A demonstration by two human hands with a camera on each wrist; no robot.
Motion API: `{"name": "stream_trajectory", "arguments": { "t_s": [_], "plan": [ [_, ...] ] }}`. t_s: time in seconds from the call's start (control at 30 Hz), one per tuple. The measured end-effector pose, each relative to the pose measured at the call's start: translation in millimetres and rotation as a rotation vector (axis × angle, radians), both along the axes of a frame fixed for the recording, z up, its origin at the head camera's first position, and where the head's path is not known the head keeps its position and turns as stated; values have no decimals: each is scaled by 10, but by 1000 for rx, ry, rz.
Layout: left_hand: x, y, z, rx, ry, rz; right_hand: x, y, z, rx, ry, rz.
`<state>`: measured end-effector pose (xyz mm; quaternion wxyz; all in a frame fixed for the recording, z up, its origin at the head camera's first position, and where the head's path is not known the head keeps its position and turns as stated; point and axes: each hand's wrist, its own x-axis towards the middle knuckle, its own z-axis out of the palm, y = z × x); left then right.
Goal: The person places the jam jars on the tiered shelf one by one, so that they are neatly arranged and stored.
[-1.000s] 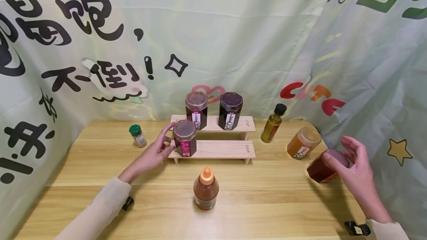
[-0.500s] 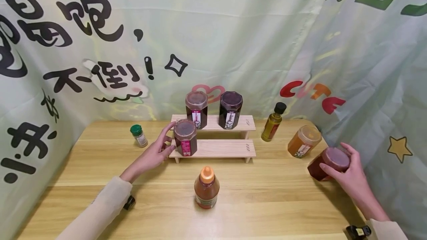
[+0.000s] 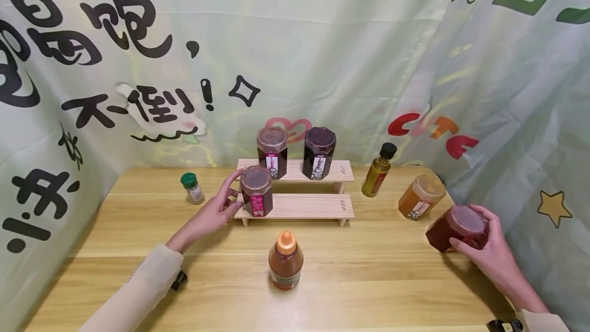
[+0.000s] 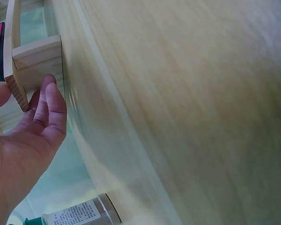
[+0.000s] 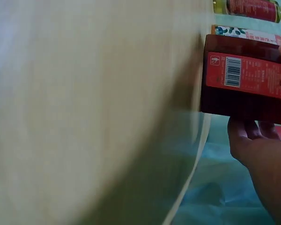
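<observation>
One change: our right hand (image 3: pixel 494 256) grasps the red jar (image 3: pixel 449 227) at right, seemingly securing it; we cannot tell whether our left hand (image 3: pixel 215 211) grips the dark jar (image 3: pixel 256 192) alongside.

Pale green fabric (image 3: pixel 322 40) with black lettering (image 3: pixel 85 100) and a yellow star (image 3: pixel 554 209) behind and beside a wood-grain table (image 3: pixel 364 275)

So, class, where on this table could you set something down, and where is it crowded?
Bare: the lower shelf right of its dark jar, and the tabletop between orange-capped bottle and right hand. Crowded: the right side, where oil bottle, amber jar and red jar cluster.
</observation>
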<state>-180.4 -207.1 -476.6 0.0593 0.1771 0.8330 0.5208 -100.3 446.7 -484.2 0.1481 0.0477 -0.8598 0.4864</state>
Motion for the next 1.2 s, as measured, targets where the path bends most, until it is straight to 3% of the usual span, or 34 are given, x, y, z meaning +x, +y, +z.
{"name": "stream_trajectory", "arguments": {
  "t_s": [0.17, 0.6, 1.2],
  "plan": [
    [0, -4, -8, 0, 6, 7, 14, -34, 65, 65, 0, -37],
    [-25, 31, -23, -26, 11, 16, 123, -200, 226, 92, -68, -153],
    [6, 19, 13, -9, 7, 6, 193, -734, 576, 72, 66, -150]
  ]
}}
